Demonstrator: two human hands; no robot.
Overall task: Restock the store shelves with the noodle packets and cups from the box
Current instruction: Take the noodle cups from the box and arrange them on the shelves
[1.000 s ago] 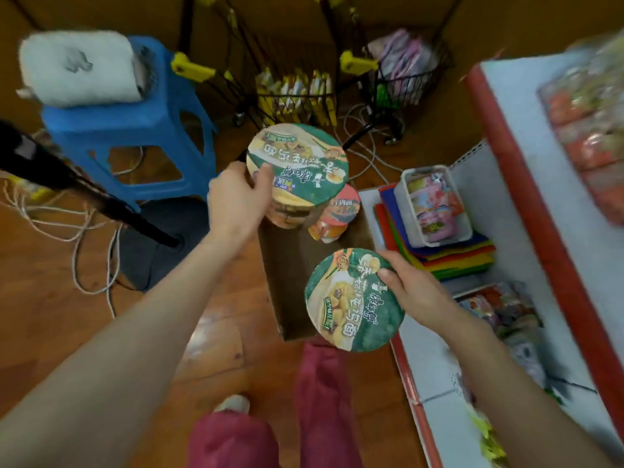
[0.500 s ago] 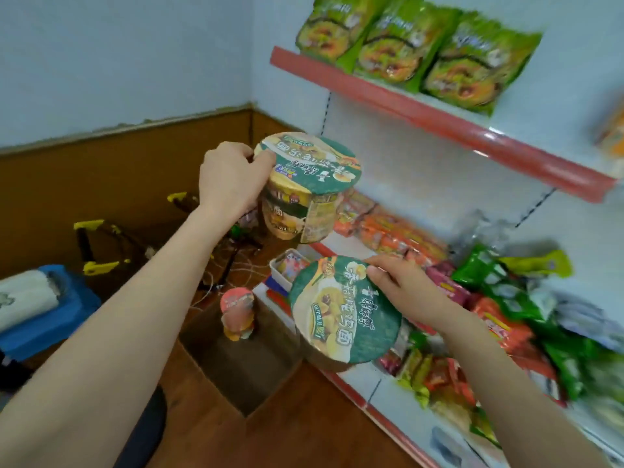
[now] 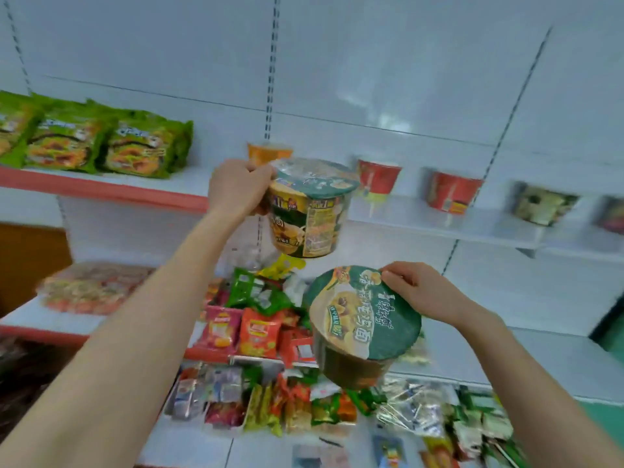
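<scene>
My left hand [image 3: 238,192] grips a green-lidded noodle cup [image 3: 309,211] by its rim and holds it upright in front of the upper shelf [image 3: 449,226]. My right hand [image 3: 420,292] holds a second green-lidded noodle cup [image 3: 363,327] by the lid's edge, lower and to the right, tilted toward me. On the upper shelf stand an orange cup [image 3: 268,152], two red cups [image 3: 378,180] [image 3: 452,192] and blurred bowls at the far right. Green noodle packets [image 3: 98,143] lie on the red-edged shelf at the left. The box is out of view.
Below, a middle shelf carries a wrapped orange multipack [image 3: 91,287] and mixed snack packets [image 3: 256,315]. The lowest shelf [image 3: 202,444] holds trays of small sweets and sachets. White back panels with slotted uprights [image 3: 270,79] rise behind the shelves.
My view has swung up from the floor and the box to face the shelves. Both hands have lifted their cups; the left cup has risen to the level of the upper shelf.
</scene>
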